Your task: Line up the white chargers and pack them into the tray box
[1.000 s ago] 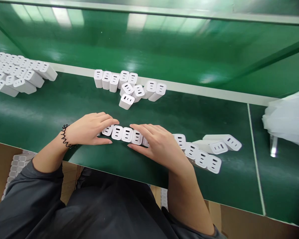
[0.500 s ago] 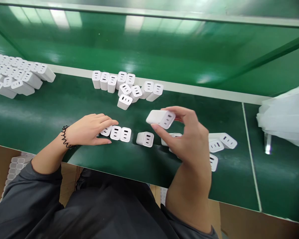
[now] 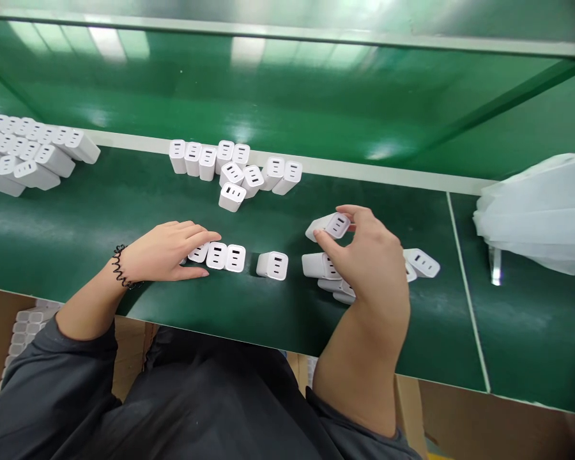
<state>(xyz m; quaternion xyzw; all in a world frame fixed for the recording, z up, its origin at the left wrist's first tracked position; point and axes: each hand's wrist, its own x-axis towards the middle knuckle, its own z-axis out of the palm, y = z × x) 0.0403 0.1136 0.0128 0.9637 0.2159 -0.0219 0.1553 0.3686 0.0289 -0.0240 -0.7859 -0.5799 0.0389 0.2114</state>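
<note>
My right hand pinches a white three-port charger block between thumb and fingers, just above the green belt. Under and beside that hand lie several more white chargers. A single charger stands apart in the middle. My left hand rests flat on the belt with its fingers laid over the left end of a short row of chargers. A black coil band sits on that wrist.
A cluster of white chargers lies along the belt's far white rail. A larger stack of chargers sits at the far left. Crumpled clear plastic bags lie at the right. Cardboard boxes stand below the near edge.
My right hand left the row, lifted one charger and has now lowered it toward the belt, further right. The row under my left hand has broken, with one charger standing alone.
</note>
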